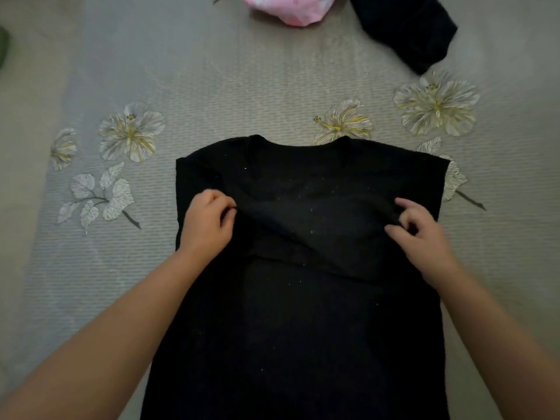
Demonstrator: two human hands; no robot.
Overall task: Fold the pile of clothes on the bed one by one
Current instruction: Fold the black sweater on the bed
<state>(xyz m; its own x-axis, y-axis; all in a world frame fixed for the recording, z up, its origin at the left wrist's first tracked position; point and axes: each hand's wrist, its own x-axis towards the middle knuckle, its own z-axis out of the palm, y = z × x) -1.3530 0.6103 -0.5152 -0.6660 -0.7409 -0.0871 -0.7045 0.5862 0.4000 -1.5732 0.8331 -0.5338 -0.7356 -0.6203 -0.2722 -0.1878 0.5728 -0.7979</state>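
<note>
I am pinching the black shirt point(303, 313) with both my left hand point(207, 221) and right hand point(424, 234) (fingers closed on cloth); uneven pulling risks skewing the fold.

The shirt point(306, 298) is black with pale specks. The bed point(212, 86) is grey, printed with white-and-yellow flowers. One garment point(288, 7) is pink; another point(406, 28) is black.

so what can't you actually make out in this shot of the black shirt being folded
All in the head view:
- Black shirt: hem cut off by the bottom edge; sleeves tucked out of sight.
- Left hand and right hand: fingertips buried in dark fabric.
- Pink garment: cut off by the top edge.
- Second dark garment: cut off by the top edge, type unclear.
- Green thing: sliver at the left edge, unidentifiable.
</note>
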